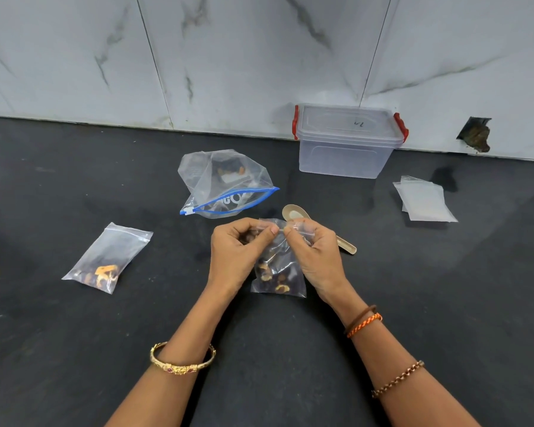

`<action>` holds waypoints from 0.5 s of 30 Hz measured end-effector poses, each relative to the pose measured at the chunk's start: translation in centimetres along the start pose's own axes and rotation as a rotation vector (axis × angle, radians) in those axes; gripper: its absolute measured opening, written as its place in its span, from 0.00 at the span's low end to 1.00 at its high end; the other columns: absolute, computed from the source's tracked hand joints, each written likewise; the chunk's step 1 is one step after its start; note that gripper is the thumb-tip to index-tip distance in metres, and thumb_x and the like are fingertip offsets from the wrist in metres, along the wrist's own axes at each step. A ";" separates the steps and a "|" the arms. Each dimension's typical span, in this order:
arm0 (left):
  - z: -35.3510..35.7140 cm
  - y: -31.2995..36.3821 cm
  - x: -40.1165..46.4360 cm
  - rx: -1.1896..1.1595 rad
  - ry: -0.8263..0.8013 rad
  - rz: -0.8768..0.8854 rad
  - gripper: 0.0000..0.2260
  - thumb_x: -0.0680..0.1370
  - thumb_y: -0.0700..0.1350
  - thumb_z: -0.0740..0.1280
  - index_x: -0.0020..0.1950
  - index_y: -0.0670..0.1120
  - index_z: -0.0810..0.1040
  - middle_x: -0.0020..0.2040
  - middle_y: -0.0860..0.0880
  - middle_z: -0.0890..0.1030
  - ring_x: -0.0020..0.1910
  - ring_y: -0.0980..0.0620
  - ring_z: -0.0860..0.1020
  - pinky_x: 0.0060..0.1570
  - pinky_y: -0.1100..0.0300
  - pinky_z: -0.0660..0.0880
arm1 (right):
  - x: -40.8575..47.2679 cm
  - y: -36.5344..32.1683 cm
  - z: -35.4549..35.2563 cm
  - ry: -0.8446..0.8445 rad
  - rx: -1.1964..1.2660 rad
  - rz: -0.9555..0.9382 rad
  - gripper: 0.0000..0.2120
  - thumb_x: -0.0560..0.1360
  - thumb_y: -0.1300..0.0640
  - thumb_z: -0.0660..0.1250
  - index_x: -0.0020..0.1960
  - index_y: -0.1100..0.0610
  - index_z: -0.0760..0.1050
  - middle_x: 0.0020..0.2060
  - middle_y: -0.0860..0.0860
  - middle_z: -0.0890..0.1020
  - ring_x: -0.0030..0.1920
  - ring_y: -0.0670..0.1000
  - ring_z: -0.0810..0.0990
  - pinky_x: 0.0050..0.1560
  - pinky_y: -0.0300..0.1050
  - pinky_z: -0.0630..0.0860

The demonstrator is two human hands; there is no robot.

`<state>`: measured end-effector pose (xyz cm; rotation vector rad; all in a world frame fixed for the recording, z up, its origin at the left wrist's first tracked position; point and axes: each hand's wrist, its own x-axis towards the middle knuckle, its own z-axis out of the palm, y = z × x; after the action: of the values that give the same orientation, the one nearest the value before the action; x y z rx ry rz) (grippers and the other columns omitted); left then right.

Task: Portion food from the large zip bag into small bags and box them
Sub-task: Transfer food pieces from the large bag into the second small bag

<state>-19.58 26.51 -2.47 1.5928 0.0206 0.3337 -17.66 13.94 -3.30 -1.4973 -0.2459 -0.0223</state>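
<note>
A small clear bag [279,272] with dark and orange food in its bottom stands on the black counter [290,349]. My left hand [239,251] and my right hand [313,251] both pinch its top edge, thumbs nearly meeting. Behind them lies the large zip bag [222,183] with a blue zipper, its mouth gaping and some food inside. Another small filled bag [107,258] lies flat to the left. A clear box [349,143] with red clips and its lid on stands against the wall.
A pale spoon [295,214] lies just behind my right hand, its handle running right. A stack of empty small bags [424,200] lies at the right. A marble wall [228,57] backs the counter, with a dark hole [475,134] at the right.
</note>
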 end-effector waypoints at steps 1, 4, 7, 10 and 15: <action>0.0 -0.1 0.0 -0.001 0.012 -0.008 0.07 0.70 0.38 0.73 0.37 0.50 0.83 0.34 0.52 0.83 0.36 0.53 0.79 0.42 0.60 0.77 | 0.0 0.0 0.0 0.000 -0.011 0.001 0.10 0.76 0.65 0.63 0.40 0.55 0.78 0.36 0.54 0.81 0.37 0.49 0.81 0.39 0.43 0.79; -0.2 -0.2 0.2 0.024 0.028 -0.020 0.08 0.70 0.38 0.72 0.36 0.51 0.83 0.33 0.50 0.83 0.36 0.50 0.78 0.42 0.55 0.76 | 0.1 0.1 -0.1 0.015 -0.037 -0.025 0.09 0.75 0.66 0.65 0.39 0.56 0.79 0.33 0.51 0.81 0.34 0.46 0.80 0.36 0.37 0.78; -0.1 -0.2 0.2 0.100 0.015 0.010 0.10 0.71 0.38 0.72 0.36 0.54 0.81 0.32 0.54 0.82 0.35 0.54 0.78 0.42 0.55 0.76 | 0.0 0.2 -0.3 0.034 -0.045 -0.071 0.09 0.73 0.67 0.67 0.38 0.57 0.80 0.31 0.48 0.81 0.34 0.45 0.79 0.36 0.36 0.77; -0.3 -0.2 0.3 0.116 0.024 0.020 0.09 0.70 0.38 0.72 0.36 0.53 0.82 0.31 0.57 0.82 0.35 0.56 0.79 0.41 0.58 0.77 | 0.0 0.1 -0.3 0.020 -0.035 -0.083 0.09 0.72 0.68 0.67 0.39 0.57 0.80 0.33 0.51 0.81 0.34 0.43 0.80 0.38 0.35 0.77; -0.3 -0.1 0.2 0.112 -0.006 0.063 0.10 0.70 0.38 0.73 0.34 0.52 0.81 0.29 0.56 0.81 0.33 0.51 0.76 0.36 0.64 0.74 | 0.4 0.7 -0.3 -0.028 -0.180 -0.084 0.07 0.74 0.64 0.65 0.38 0.60 0.78 0.31 0.50 0.78 0.35 0.46 0.76 0.38 0.37 0.73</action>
<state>-19.46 26.82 -2.54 1.7081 -0.0157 0.3819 -17.07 13.71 -3.89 -1.6660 -0.3362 -0.0930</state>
